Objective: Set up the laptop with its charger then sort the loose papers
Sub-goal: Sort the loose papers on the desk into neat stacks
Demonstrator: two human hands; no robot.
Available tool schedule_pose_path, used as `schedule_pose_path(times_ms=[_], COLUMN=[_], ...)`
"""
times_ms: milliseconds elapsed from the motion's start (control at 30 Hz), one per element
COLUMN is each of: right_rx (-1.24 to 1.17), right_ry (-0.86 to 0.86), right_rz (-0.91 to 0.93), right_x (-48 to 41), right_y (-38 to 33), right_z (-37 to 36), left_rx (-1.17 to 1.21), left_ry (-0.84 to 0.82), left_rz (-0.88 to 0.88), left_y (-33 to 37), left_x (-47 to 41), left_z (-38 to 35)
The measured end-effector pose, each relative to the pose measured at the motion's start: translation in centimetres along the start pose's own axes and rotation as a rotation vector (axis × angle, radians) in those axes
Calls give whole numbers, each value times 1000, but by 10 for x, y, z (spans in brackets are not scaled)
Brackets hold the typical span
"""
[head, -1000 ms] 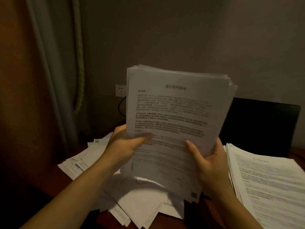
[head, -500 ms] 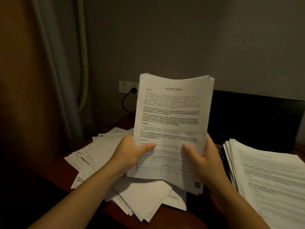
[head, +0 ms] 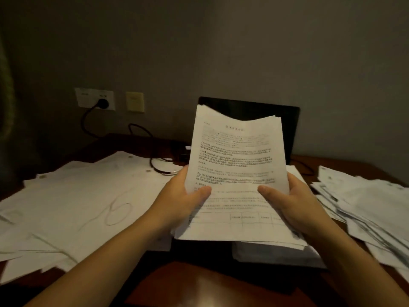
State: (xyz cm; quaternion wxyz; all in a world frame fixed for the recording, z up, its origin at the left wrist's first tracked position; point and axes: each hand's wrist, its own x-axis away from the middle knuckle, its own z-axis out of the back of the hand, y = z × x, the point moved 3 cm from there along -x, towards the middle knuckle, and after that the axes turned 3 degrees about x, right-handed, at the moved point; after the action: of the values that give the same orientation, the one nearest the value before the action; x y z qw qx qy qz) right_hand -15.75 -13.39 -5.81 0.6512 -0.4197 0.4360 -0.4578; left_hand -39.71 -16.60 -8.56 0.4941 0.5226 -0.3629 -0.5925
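1. Head view: stack (head: 236,173) of printed sheets, held upright over the desk's near middle, just in front of the laptop. Its long axis runs up and away from the person, and the top edge sags in the middle.
2. Left hand (head: 183,196): grips the stack's lower left edge, thumb across the printed face.
3. Right hand (head: 294,202): grips the lower right edge likewise. The stack sits squarely between the hands, nearer to neither.
4. Laptop (head: 290,120): open, screen dark, directly behind the stack. Its base is mostly hidden by the stack and by further sheets (head: 276,251) lying below.
5. Cable (head: 139,129): runs from a plug in the socket (head: 95,99) down across the desk towards the laptop. The laptop end is hidden.
6. Left spread (head: 88,196): loose sheets fanned over the desk's left half, nearer the left hand.
7. Right pile (head: 365,202): rougher heap, nearer the right hand.
8. Desk (head: 205,284): dark wood, a bare patch at the near edge.
9. Judgement: the charger step looks done and sorting is in hand. The stack must go down sideways, its long axis swinging from upright to flat. Which heap it belongs to cannot be told.
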Motion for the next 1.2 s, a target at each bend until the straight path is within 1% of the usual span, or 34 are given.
schedule_pose_path(times_ms=[100,167,233,333,400,500,633,767,833,967,1033,1200], right_rx=[129,187,241,391,472,558,726,894,933,953,945,891], right_ry=[31,42,58,85,78,91,160,91,70,47,37,55], right_rz=[-56,-93,-116,-98,-73,-43,12,-56,-74,-25,-6,89], right_x=[1,1,-2,-7,-11,-17,-20,-21,-21,-18,-15,-5], right_y=[8,14,22,36,45,64,77,82,82,82,82,69], right_z=[39,59,75,93,99,100,101,104,103,99,100,104], left_rx=[-45,-78,-165,-374,-511,-595,-670,-776,-813,-782,-794,-790], left_ry=[54,43,13,-17,-33,-31,-13,-32,-40,-109,-115,28], left_rz=[30,60,35,-49,-110,-147,-118,-64,-46,-4,5,-65], left_y=[3,6,9,9,5,-5,-14,-17,-17,-15,-14,-10], left_x=[-14,-22,-30,-36,-37,-34,-32,-31,-32,-30,-27,-25], left_z=[-30,-46,-57,-69,-76,-82,-79,-82,-82,-83,-82,-68])
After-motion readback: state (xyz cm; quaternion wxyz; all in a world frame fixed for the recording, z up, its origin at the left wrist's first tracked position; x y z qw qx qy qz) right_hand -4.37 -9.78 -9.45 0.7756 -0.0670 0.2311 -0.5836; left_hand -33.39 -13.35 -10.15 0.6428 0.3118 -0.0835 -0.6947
